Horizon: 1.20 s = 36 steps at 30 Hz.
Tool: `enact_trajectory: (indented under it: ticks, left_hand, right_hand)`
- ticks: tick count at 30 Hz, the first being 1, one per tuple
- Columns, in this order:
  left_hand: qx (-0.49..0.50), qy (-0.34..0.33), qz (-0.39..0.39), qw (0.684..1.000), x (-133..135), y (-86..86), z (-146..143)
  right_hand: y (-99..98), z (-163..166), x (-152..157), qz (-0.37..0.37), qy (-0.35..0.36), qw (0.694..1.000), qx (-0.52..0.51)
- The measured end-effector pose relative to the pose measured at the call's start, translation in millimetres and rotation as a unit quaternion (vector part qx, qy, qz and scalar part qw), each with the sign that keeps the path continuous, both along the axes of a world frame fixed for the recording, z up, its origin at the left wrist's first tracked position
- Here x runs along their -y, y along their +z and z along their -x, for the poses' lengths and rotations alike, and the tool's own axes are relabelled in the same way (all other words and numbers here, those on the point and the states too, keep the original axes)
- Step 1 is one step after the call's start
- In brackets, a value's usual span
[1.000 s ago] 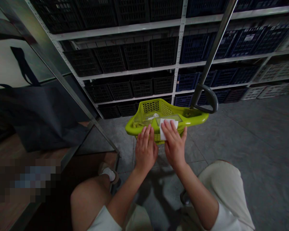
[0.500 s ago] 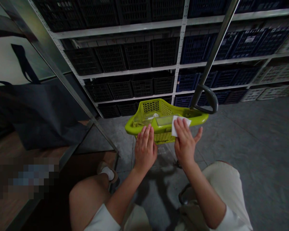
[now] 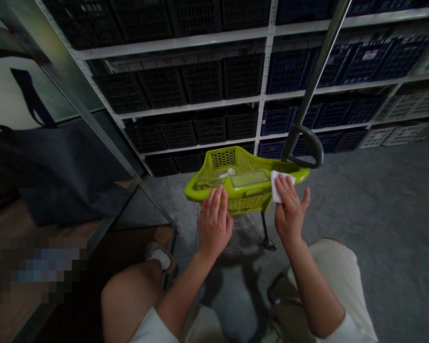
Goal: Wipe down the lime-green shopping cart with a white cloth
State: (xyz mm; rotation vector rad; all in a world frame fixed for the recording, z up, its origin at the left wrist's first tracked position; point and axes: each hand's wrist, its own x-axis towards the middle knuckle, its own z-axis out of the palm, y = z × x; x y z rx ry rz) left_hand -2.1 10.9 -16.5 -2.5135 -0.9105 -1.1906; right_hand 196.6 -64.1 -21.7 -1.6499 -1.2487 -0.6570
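A small lime-green shopping cart (image 3: 250, 191) with a perforated basket stands in front of me. My left hand (image 3: 214, 221) lies against the near side of its rim, fingers stretched out and fingertips at the top edge. Farther right along the same rim, my right hand (image 3: 289, 207) presses a white cloth or tissue (image 3: 278, 188) to the plastic under its fingers, thumb held away. Between the two hands is a flat clear panel (image 3: 250, 178) set into the rim. Something small and whitish (image 3: 230, 172) lies inside the basket.
A grey loop handle (image 3: 309, 145) and a metal pole (image 3: 321, 66) rise at the cart's right end. Behind stand shelves with black crates (image 3: 180, 85) and blue crates (image 3: 289, 71). At left, a dark bag (image 3: 67, 171) rests on a metal-framed table (image 3: 127, 164).
My right hand has slid to the right along the rim with the white cloth, uncovering the clear panel and a cart leg below. My left hand stays in place.
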Motion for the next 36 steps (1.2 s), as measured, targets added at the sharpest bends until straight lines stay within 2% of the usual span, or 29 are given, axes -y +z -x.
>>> enact_trajectory:
  ticks: [2, 5, 8, 11, 15, 19, 22, 24, 29, 33, 36]
  left_hand:
    - [0.001, 0.003, 0.0, 1.0, 1.4, 0.0, -1.5]
    - [0.003, 0.004, -0.003, 1.0, 2.6, -0.7, -3.0]
    - [0.005, -0.003, -0.006, 1.0, 1.8, -2.1, -2.1]
    - [0.003, -0.006, -0.008, 1.0, -0.4, -2.8, -0.1]
    - [-0.001, -0.001, -0.012, 1.0, -1.9, -1.1, 0.9]
    - [0.004, -0.006, 0.0, 1.0, 0.3, 1.0, -0.3]
    - [0.002, -0.003, 0.006, 1.0, 2.7, 0.8, -1.7]
    - [-0.001, 0.001, 0.006, 1.0, 3.4, -0.1, -2.2]
    - [0.004, -0.01, 0.004, 1.0, 1.9, -1.8, -1.0]
    - [0.0, -0.004, -0.006, 1.0, 0.8, -0.6, 0.3]
    - [-0.006, 0.001, -0.008, 1.0, 1.5, 0.9, 0.3]
  right_hand:
    - [-2.7, 0.3, -1.3, -0.021, -0.017, 0.999, -0.022]
    - [0.7, 26.6, -7.5, -0.01, -0.01, 1.0, -0.002]
    - [7.1, 62.1, -14.7, 0.048, 0.069, 0.994, 0.068]
    - [8.7, 75.9, -17.0, 0.071, 0.141, 0.98, 0.118]
    - [1.3, 50.3, -9.0, 0.059, 0.159, 0.979, 0.115]
    - [-7.3, 19.5, -2.0, -0.019, 0.096, 0.994, 0.039]
    - [-8.6, 24.2, -6.8, -0.065, 0.061, 0.996, 0.0]
    - [-6.7, 40.8, -13.6, -0.051, 0.082, 0.995, 0.016]
    - [0.5, 76.7, -25.8, 0.015, 0.193, 0.977, 0.089]
    - [-2.3, 57.7, -20.2, 0.029, 0.212, 0.971, 0.11]
    - [-8.4, 29.2, -13.0, -0.005, 0.187, 0.979, 0.086]
